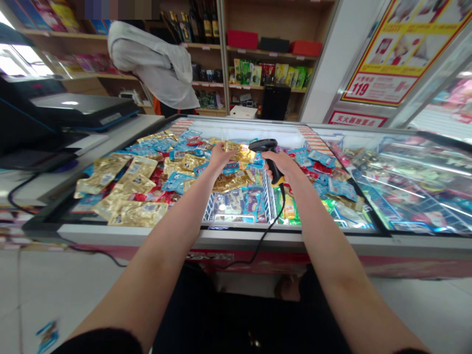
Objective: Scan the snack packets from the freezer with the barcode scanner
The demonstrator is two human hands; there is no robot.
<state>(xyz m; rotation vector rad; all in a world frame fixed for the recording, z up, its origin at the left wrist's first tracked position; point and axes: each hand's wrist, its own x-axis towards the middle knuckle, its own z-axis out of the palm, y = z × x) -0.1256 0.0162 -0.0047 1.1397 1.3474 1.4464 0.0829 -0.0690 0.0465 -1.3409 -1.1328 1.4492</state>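
The scanner (264,144) is black with yellow; the packets (141,173) are gold, blue and red; the sign (409,54) is yellow, red and white.

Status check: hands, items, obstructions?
Left hand pinching gold packet. Right hand gripping black scanner, aimed leftward. Scanner cable draped over freezer's front rim.

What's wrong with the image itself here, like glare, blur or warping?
Head view: white glare streaks on the right-hand freezer glass; washed-out window at upper left; bright glow on the gold packet; smeared blue packet on the floor; forearms stretched towards the bottom corners.
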